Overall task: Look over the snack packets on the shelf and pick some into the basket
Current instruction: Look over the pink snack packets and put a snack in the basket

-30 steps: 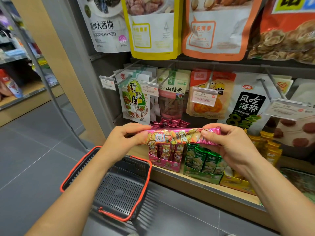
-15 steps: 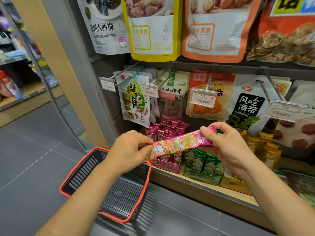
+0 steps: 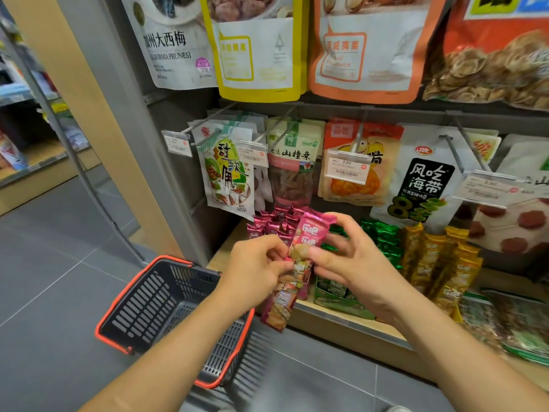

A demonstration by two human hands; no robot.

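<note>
Pink packet (image 3: 307,234) pinched upright, beside grey basket (image 3: 148,301)

The gripped packet (image 3: 310,236) is bright pink with white lettering above the grip; below it shows orange-brown food pictures and a white label. Just behind the grip the pink packs (image 3: 271,223) are darker magenta. Right of it the green packs (image 3: 383,242) shine, then the gold packs (image 3: 430,257), yellow-brown. Below-left of the grip the basket (image 3: 148,304) is dark grey, slotted, with an orange-red rim. High above hang a yellow pouch (image 3: 258,55) and an orange pouch (image 3: 368,55), both with white panels.
</note>
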